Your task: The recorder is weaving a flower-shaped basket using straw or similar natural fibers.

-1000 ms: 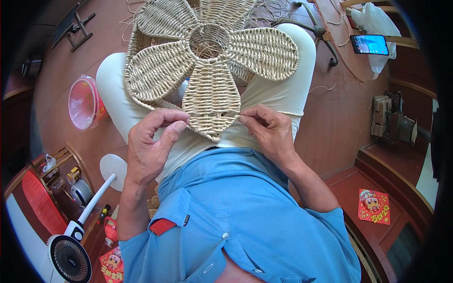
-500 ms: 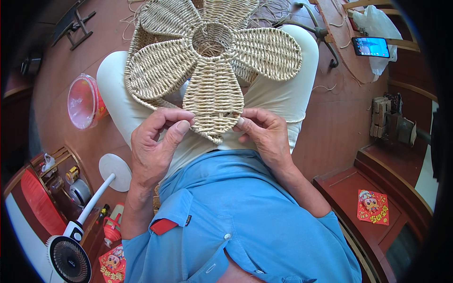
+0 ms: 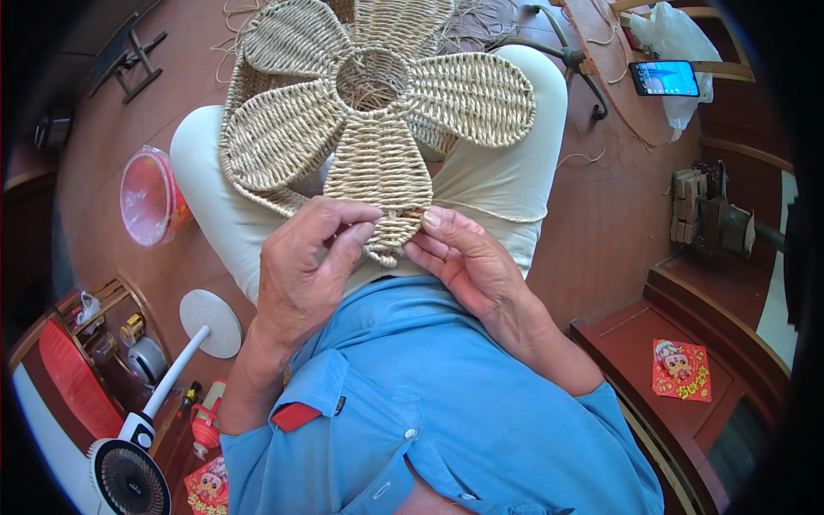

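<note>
On the lap [image 3: 498, 176], woven flower [image 3: 378, 127], right hand [image 3: 479, 264] pinching nearest petal [image 3: 378, 172], left hand [image 3: 300, 262] touching it, grip unclear

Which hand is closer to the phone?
Right. The right hand is below and left of the phone in the picture; the left hand is farther left, by the woven petal.

The woven flower piece [image 3: 378, 163] is straw-beige, patterned in twisted, ribbed rows (some strands show paler). The trousers [image 3: 206, 189] are plain cream, the shirt [image 3: 481, 378] sky-blue, the floor [image 3: 601, 232] reddish-brown, the fan [image 3: 120, 474] white and black.
</note>
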